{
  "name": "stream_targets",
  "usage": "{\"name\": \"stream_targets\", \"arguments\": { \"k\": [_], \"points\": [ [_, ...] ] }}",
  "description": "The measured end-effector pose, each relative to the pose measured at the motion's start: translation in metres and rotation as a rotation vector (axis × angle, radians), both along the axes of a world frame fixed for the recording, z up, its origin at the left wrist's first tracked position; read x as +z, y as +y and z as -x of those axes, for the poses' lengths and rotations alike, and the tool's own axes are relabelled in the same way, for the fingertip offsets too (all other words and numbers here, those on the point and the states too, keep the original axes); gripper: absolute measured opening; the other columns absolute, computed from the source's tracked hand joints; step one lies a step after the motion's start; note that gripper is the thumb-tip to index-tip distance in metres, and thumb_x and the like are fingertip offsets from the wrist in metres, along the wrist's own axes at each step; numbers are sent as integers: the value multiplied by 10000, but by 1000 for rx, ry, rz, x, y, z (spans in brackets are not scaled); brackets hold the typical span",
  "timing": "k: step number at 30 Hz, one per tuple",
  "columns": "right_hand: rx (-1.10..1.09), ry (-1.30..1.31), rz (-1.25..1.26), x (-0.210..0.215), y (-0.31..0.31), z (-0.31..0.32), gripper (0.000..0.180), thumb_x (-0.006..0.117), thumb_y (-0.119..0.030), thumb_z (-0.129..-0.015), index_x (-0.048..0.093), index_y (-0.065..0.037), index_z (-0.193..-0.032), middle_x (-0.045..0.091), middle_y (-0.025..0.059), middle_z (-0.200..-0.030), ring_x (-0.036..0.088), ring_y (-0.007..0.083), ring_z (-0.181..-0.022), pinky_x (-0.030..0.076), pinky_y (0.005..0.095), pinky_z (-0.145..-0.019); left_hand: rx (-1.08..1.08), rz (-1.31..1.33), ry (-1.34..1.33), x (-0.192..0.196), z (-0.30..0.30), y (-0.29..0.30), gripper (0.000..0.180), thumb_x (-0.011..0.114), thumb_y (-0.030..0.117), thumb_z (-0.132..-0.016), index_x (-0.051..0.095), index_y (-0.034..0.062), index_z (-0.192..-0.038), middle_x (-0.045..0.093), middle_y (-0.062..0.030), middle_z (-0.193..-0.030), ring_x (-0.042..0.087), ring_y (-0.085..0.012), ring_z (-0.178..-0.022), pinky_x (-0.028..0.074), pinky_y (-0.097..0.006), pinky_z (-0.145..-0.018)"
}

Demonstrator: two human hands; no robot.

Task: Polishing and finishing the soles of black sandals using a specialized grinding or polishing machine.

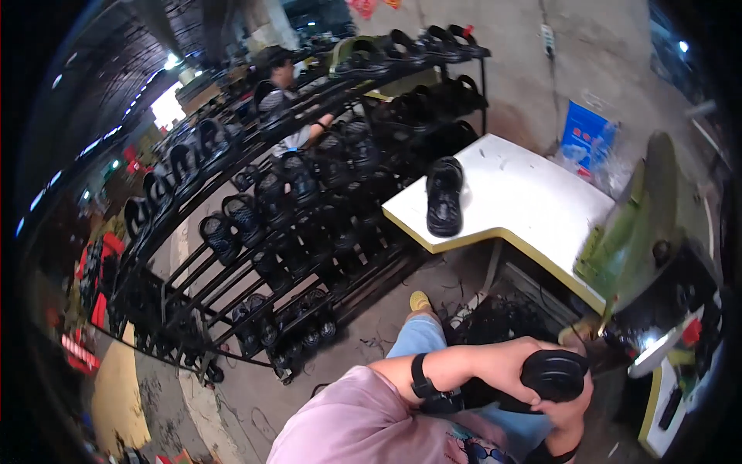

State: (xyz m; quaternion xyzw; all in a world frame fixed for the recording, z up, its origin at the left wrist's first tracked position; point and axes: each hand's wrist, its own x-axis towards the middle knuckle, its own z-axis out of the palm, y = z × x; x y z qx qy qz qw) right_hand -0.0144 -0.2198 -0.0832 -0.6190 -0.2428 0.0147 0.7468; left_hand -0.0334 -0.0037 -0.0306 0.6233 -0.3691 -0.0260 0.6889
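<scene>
Black rack (352, 85), clogs (244, 216) too packed to count. White bench (533, 193), one clog (444, 198) on it. One blue bag (585, 139), print unreadable from here. Grip: left hand (504, 371), right hand (573, 407) wrapped round one black shoe (554, 376), before the torso (363, 421).

Near right, we count two bare hands, one left (506, 370) and one right (570, 410), two black wristbands (421, 377) and one black rounded piece (553, 377), kind unclear. One white tabletop (533, 189) farther off, one black shoe (444, 197) upon it. Far right: one blue package (585, 131), one wall socket (548, 40). Left to centre: one rack (484, 89), well over a dozen dark shoes (220, 238); overlap defeats our exact tally. Behind it we log one co-worker (282, 77). Near centre, one yellow shoe (419, 301).
</scene>
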Motion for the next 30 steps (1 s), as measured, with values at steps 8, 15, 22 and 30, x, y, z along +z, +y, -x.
{"name": "stream_targets", "arguments": {
  "k": [8, 15, 22, 30],
  "points": [
    [-450, -737, 574, 23, -66, 54, 500, 830, -346, -622, 612, -71, -978, 605, 145, -1047, 586, 286, -971, 479, 371, -778, 239, -37, 375, -29, 0, -94, 427, 688, 86, -795, 530, -14, -1179, 621, -73, -1060, 579, -136, -928, 482, -303, -831],
    [-19, 213, -229, -39, -77, 82, 946, 730, -566, -674, 368, -42, -1373, 426, 154, -1373, 401, 287, -1284, 315, 427, -1063, 242, 461, 616, -28, 11, -128, 531, 593, 100, -816, 391, 7, -1299, 528, -128, -1202, 547, -261, -1085, 438, -396, -950],
    [-407, 217, -711, -27, -88, 52, 983, 662, -557, -661, 278, -80, -1431, 344, 171, -1438, 342, 314, -1332, 256, 469, -1110, 233, 565, 745, -23, 14, -128, 483, 561, 91, -844, 406, 0, -1292, 536, -147, -1208, 551, -277, -1102, 450, -414, -961],
    [-285, 356, -927, -63, -114, 79, 710, 699, -274, -734, 418, -19, -1334, 478, 142, -1340, 442, 321, -1247, 309, 474, -1078, 272, 321, 589, -20, 9, -137, 168, 659, 64, -836, 631, -12, -984, 634, -18, -904, 564, -97, -831, 466, -256, -756]
  ]
}}
